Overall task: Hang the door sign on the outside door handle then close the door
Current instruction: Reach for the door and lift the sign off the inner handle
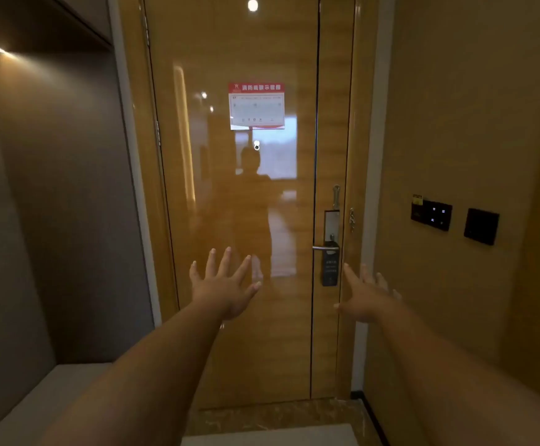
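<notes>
A glossy wooden door [246, 220] stands shut in front of me, seen from inside the room. A dark door sign [330, 268] hangs from the silver inside handle [324, 248] at the door's right edge. My left hand [227, 284] is raised before the door's middle, fingers spread, holding nothing. My right hand [366, 296] is stretched out just right of and below the sign, fingers apart, not touching it.
A red and white notice [256, 106] is stuck on the door above a peephole [256, 146]. A security latch [336, 196] sits above the lock plate. Dark switch panels [431, 212] are on the right wall. A grey wall and a low ledge [53, 397] lie left.
</notes>
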`<state>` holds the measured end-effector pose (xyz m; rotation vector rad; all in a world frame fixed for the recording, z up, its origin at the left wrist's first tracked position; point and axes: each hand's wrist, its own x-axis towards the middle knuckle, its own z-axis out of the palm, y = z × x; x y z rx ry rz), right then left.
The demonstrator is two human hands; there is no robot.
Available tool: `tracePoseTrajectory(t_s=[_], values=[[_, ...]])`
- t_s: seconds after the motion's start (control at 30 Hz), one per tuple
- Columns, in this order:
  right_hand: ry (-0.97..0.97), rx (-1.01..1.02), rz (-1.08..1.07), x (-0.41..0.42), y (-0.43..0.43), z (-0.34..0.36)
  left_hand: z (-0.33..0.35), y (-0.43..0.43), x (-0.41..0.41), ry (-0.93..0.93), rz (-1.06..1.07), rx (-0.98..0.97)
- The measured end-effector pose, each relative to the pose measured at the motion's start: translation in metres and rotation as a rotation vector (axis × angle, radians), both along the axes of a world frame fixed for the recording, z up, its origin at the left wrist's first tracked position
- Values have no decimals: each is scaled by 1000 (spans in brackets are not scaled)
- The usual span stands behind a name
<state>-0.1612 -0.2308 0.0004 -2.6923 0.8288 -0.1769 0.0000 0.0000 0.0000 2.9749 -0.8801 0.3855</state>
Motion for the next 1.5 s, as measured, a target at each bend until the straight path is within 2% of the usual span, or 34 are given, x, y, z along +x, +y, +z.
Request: tracePoseTrajectory(t_s=[0.33, 0.43, 0.57, 0.7, 0.87, 1.07, 1.23, 1.5], values=[[35, 51, -76, 21, -31, -30, -54, -36, 35, 126, -20, 106], [-16, 71, -101, 40, -63, -26, -62, -69, 58, 140, -42, 101], [14, 85, -138, 67, -120, -33, -65, -140, 90, 138, -115, 96], [0, 92, -150, 105, -181, -31, -61, -212, 128, 76, -168, 94], [-9, 181, -118, 158, -246, -37, -52, -284, 172, 93, -177, 33], [60, 271, -72, 209, -306, -82, -82, -335, 229, 149, -166, 59], [116, 298, -144, 266, -354, -110, -100, -388, 289, 172, -210, 68], [13, 391, -205, 390, -436, -139, -133, -502, 414, 277, -360, 12]])
